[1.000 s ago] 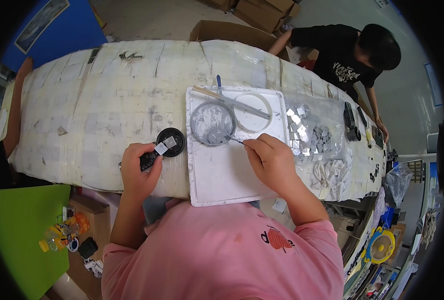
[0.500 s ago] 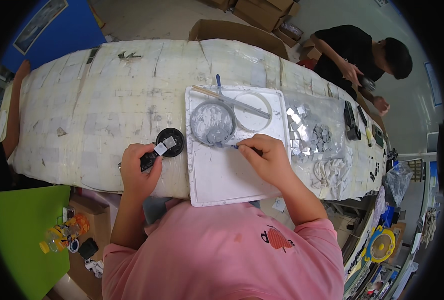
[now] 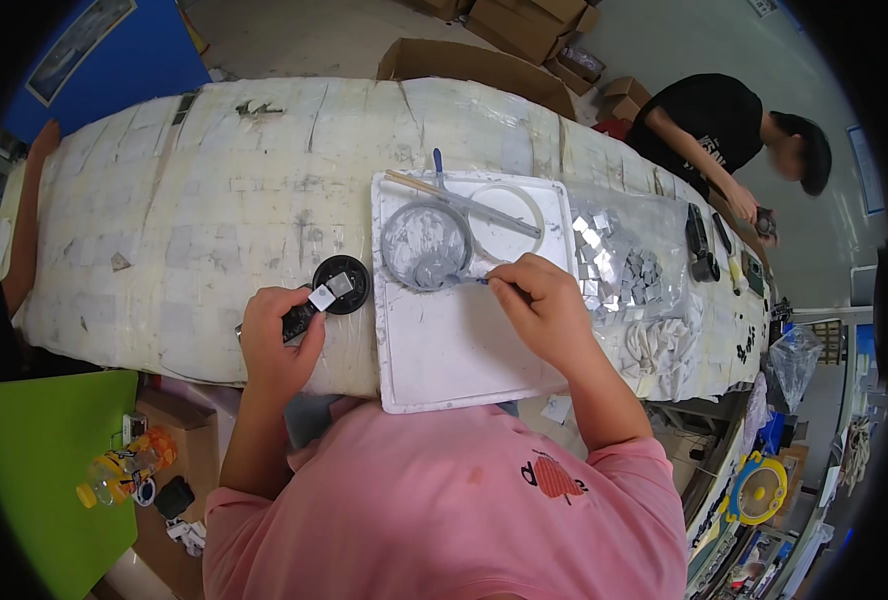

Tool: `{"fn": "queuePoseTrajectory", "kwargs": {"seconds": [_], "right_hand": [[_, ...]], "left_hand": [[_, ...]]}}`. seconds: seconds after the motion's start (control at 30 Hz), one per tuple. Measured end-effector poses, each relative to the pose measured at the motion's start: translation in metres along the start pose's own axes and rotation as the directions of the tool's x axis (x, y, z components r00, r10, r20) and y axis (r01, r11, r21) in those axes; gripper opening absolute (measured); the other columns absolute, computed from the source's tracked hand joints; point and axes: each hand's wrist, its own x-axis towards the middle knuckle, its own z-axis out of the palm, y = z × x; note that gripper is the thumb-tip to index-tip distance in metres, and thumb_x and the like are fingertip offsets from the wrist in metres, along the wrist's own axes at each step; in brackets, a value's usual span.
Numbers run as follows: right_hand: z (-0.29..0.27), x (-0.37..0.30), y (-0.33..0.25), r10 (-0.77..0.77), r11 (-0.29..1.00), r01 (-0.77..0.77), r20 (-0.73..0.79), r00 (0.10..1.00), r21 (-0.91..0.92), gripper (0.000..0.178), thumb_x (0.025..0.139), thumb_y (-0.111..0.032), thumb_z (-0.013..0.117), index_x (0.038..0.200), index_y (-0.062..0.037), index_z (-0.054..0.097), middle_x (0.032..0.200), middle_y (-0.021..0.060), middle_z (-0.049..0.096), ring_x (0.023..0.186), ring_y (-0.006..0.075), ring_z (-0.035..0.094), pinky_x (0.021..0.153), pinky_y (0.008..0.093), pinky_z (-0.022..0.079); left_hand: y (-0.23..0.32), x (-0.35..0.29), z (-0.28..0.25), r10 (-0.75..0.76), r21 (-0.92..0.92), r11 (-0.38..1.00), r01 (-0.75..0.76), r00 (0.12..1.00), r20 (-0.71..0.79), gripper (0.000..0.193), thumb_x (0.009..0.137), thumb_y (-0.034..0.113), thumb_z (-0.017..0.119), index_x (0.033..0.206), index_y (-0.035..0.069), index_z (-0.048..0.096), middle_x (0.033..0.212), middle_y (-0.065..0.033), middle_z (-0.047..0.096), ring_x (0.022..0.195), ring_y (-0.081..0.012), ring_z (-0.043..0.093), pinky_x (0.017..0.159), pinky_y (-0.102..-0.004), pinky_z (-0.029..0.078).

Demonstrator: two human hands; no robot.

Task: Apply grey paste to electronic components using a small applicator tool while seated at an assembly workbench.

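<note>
My left hand (image 3: 276, 335) is closed around a black handle-like part (image 3: 298, 318). Silvery square pieces (image 3: 331, 290) sit at its end, over a round black disc (image 3: 359, 285) on the table. In my right hand (image 3: 544, 312), thumb and fingers pinch a thin blue-handled tool (image 3: 476, 281). Its smeared end reaches into a round dish (image 3: 387, 240) of grey paste, so I cannot make out its tip. The dish stands on a white tray (image 3: 459, 350). Paste-coated sticks (image 3: 512, 223) lie across the dish and a white ring-shaped lid (image 3: 536, 205).
Right of the tray lies a clear plastic bag with many small silvery square tiles (image 3: 642, 272). A crumpled white cloth (image 3: 659, 343) is nearer me. Black tools (image 3: 702, 245) lie further right. A co-worker (image 3: 714, 130) stands at the far right; another person's arm (image 3: 29, 220) rests at the left edge.
My right hand has shifted slightly right and up, with the tool's end still in the dish. My left hand stays put. The co-worker at the far right has leaned over, hands lower.
</note>
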Motion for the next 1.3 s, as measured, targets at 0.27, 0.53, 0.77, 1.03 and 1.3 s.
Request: {"fn": "queuePoseTrajectory", "kwargs": {"seconds": [0.27,0.53,0.77,1.03,1.3], "right_hand": [[0.006,-0.001,0.0,-0.014,1.0,0.013,0.031,0.999,0.027,0.01,0.083,-0.005,0.065,0.09,0.001,0.069,0.072,0.01,0.059,0.062,0.0212,0.056,0.058,0.0305,0.043],[0.015,0.001,-0.007,0.316,0.793,-0.391,0.234,0.919,0.468,0.018,0.088,-0.012,0.065,0.098,0.0019,0.07,0.078,0.0059,0.065,0.07,0.0115,0.059,0.064,0.0246,0.047],[0.045,0.011,-0.034,0.065,0.837,-0.179,0.231,0.971,0.517,0.02,0.09,-0.006,0.062,0.107,0.0019,0.069,0.079,0.0036,0.061,0.067,0.0103,0.055,0.059,0.0239,0.043],[0.072,0.006,-0.045,-0.359,0.91,0.341,0.035,0.933,0.234,0.025,0.084,0.0,0.063,0.109,0.0011,0.066,0.081,0.0113,0.059,0.07,0.0251,0.058,0.059,0.0335,0.046],[0.08,-0.001,-0.044,-0.593,0.791,0.606,0.139,0.793,-0.087,0.036,0.076,-0.005,0.061,0.11,0.0058,0.061,0.085,0.0113,0.057,0.076,0.0259,0.058,0.063,0.0351,0.051]], "left_hand": [[0.001,0.0,-0.001,-0.02,0.0,1.0,0.02,1.0,0.013,0.039,0.07,0.001,0.072,0.106,0.006,0.057,0.093,-0.0122,0.058,0.082,-0.0301,0.056,0.071,-0.0385,0.043],[0.0,-0.001,-0.001,-0.013,0.0,1.0,0.013,1.0,0.001,0.038,0.07,0.002,0.073,0.105,0.006,0.058,0.092,-0.0124,0.059,0.083,-0.0303,0.056,0.071,-0.0386,0.044],[0.0,0.0,0.0,-0.013,0.01,1.0,0.013,1.0,0.002,0.037,0.07,0.003,0.074,0.104,0.006,0.059,0.092,-0.012,0.06,0.083,-0.0303,0.057,0.072,-0.0382,0.044],[0.002,-0.002,-0.001,-0.038,-0.002,0.999,0.038,0.999,-0.02,0.033,0.071,0.004,0.076,0.1,0.007,0.06,0.093,-0.0106,0.063,0.084,-0.03,0.059,0.072,-0.0376,0.046],[0.001,-0.002,-0.002,-0.008,-0.021,1.0,0.008,1.0,-0.004,0.037,0.072,-0.006,0.073,0.104,0.002,0.055,0.094,-0.0127,0.062,0.084,-0.0241,0.061,0.076,-0.0317,0.049]]}}
